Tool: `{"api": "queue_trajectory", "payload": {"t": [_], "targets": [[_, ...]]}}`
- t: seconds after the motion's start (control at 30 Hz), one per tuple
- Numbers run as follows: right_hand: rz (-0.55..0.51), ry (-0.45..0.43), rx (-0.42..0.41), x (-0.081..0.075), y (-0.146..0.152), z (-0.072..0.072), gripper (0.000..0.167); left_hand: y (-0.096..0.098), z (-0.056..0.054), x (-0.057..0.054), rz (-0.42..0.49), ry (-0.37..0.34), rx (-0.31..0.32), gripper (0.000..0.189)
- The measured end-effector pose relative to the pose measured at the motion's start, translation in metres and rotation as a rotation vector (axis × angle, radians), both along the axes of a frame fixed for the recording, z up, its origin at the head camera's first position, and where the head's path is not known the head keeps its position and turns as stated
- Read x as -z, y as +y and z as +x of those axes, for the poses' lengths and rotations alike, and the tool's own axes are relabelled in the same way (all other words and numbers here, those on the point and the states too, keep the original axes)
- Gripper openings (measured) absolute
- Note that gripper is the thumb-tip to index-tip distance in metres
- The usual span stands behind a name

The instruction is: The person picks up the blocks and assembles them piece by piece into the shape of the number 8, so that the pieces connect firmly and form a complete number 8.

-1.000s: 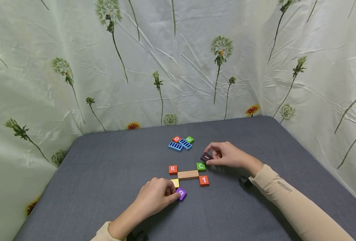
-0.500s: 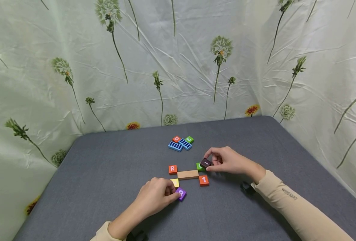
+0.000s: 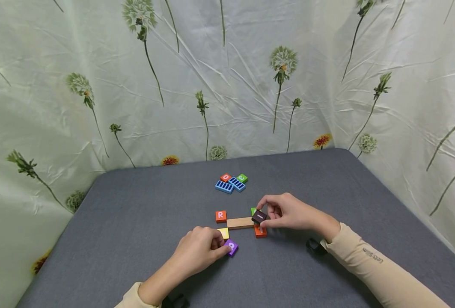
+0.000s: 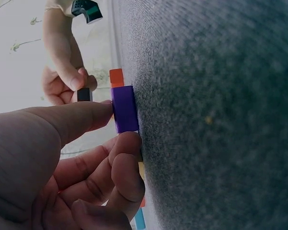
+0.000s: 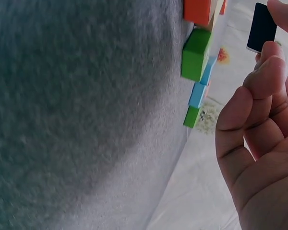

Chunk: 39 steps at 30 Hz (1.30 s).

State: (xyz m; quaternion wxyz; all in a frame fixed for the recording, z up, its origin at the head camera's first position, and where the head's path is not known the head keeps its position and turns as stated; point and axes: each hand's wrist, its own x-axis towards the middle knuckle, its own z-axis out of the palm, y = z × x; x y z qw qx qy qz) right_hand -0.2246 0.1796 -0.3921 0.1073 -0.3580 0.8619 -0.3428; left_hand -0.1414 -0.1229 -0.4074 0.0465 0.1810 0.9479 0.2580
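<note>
The right hand (image 3: 290, 212) pinches a dark brown block (image 3: 258, 217) with a pale dash between thumb and finger. In the right wrist view that dark block (image 5: 262, 28) is clear of the table, above the right end of a plain wooden plank (image 3: 239, 223). It partly covers a green block (image 3: 253, 210) and an orange block (image 3: 260, 233). Lower left, the left hand (image 3: 198, 249) holds a purple block (image 3: 233, 246) by thumb and fingertip; in the left wrist view the purple block (image 4: 125, 109) rests on the table. A yellow block (image 3: 224, 233) is partly hidden by its fingers.
An orange R block (image 3: 221, 216) lies at the plank's left end. Farther back sit two blue barred blocks (image 3: 224, 187), an orange O-like block (image 3: 225, 177) and a green block (image 3: 242, 178). A patterned curtain (image 3: 227, 85) hangs behind the grey table (image 3: 154, 201).
The right hand has carried the dark block toward me and slightly left, from behind the green block to over the plank's right end. The left hand and purple block have stayed in place.
</note>
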Motion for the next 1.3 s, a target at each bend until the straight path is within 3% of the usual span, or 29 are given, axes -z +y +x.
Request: {"api": "queue_trajectory", "payload": {"t": [0.83,1.3], "targets": [[0.002,-0.073,-0.125,0.009,-0.009,0.034,0.033,0.001,-0.001,0.0,-0.003,0.007,0.0,0.026],[0.066,-0.067,-0.125,0.014,-0.007,0.041,0.028,0.0,0.001,0.001,0.006,0.052,0.007,0.03]]}}
